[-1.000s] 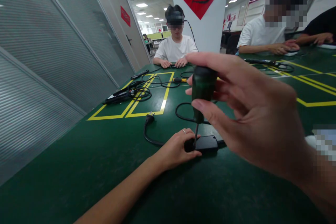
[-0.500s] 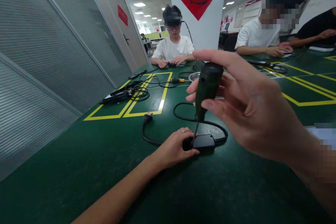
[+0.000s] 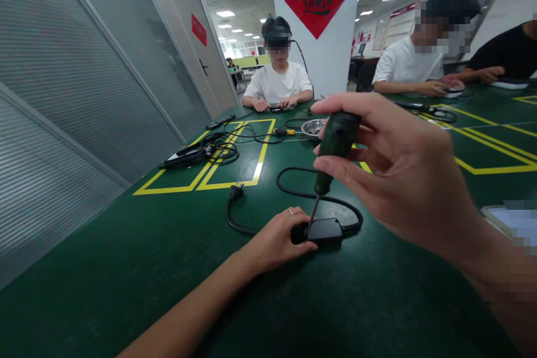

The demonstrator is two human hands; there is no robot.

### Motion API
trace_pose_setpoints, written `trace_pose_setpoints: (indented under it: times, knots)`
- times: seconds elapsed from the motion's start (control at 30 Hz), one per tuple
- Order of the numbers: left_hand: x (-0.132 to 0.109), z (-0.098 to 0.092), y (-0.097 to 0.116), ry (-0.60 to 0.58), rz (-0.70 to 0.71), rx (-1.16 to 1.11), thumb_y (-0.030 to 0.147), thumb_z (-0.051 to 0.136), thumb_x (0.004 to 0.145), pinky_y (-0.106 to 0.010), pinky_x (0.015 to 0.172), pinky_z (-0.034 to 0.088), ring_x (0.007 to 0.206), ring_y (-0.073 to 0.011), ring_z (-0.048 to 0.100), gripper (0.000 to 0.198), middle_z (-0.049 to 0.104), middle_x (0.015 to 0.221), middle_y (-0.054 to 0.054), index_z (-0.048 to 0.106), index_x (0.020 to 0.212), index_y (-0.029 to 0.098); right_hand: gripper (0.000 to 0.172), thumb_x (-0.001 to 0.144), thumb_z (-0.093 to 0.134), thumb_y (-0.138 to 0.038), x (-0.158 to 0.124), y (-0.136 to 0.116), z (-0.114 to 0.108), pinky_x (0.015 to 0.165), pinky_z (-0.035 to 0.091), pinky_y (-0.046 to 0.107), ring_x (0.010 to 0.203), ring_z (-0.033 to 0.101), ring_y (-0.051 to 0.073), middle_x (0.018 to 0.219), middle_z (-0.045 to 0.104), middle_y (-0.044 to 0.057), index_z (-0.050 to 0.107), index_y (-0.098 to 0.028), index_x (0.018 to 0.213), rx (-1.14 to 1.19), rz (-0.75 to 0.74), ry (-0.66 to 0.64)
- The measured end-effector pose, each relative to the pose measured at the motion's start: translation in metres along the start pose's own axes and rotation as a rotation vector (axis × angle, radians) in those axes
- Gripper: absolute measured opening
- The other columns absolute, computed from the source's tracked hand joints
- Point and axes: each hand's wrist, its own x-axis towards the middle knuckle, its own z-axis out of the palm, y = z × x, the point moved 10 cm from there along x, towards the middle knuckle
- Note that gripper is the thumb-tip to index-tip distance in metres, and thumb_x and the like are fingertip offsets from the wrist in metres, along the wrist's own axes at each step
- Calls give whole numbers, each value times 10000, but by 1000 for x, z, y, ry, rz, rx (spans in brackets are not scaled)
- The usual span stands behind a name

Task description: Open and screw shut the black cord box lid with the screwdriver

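Observation:
My right hand (image 3: 403,173) is wrapped round the dark green handle of a screwdriver (image 3: 331,148), which stands tilted with its thin shaft reaching down to a black power adapter (image 3: 325,230) on the green table. My left hand (image 3: 277,238) rests on the table and grips the adapter's left end, thumb and fingers closed round it. The adapter's black cable (image 3: 293,190) loops behind it and ends in a plug (image 3: 236,190).
Yellow tape lines (image 3: 260,159) mark boxes on the green table (image 3: 126,268). A bundle of black cables (image 3: 205,151), a yellow-handled tool (image 3: 284,131) and a metal bowl (image 3: 314,127) lie farther back. Other people sit at the far end and right. A glass partition runs along the left.
The screwdriver handle has tilted over to the right while its tip stays on the adapter. My left hand has kept its grip. The view has shifted slightly.

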Motion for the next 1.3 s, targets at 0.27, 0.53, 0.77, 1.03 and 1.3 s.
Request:
trace_pose_setpoints:
  times: [0.27, 0.53, 0.77, 1.03, 1.3]
  knots:
    - [-3, -1, 1, -27, -30, 27, 341, 691, 811, -358, 907, 434, 1006, -220, 543, 442, 586, 1085, -42, 539, 1210, 228, 493, 861, 533, -151, -5, 7, -57, 934, 544, 386, 1041, 630, 171, 1219, 592, 3, 408, -284, 1319, 65, 91, 207]
    - [-1, 15, 15, -4, -56, 176, 456, 598, 861, -432, 949, 430, 1071, -263, 499, 562, 513, 1218, -98, 391, 1319, 204, 559, 861, 469, -506, -82, 150, -82, 577, 534, 396, 673, 624, 199, 896, 654, 68, 433, -256, 1360, -536, 575, 289]
    - [-1, -16, 9, 39, -74, 395, 362, 473, 938, -432, 947, 417, 1028, -255, 500, 396, 517, 1176, -96, 420, 1288, 186, 519, 884, 385, -358, -123, 212, -24, 774, 470, 433, 874, 590, 271, 1012, 593, 179, 480, -119, 1335, -816, 616, -92]
    - [-6, -30, -40, -57, -150, 431, 446, 478, 922, -402, 943, 432, 1027, -242, 523, 388, 516, 1130, -84, 497, 1204, 179, 549, 889, 338, -338, -123, 204, -14, 795, 425, 561, 968, 519, 363, 1054, 522, 253, 447, -42, 1339, -892, 526, -192]
    - [-9, -30, -36, -64, -89, 338, 399, 440, 953, -398, 945, 429, 1034, -231, 528, 323, 513, 1142, -82, 482, 1190, 183, 748, 796, 566, -517, -89, 146, 78, 1041, 400, 414, 1221, 468, 240, 1355, 486, 91, 305, -214, 1428, -522, 253, -418]
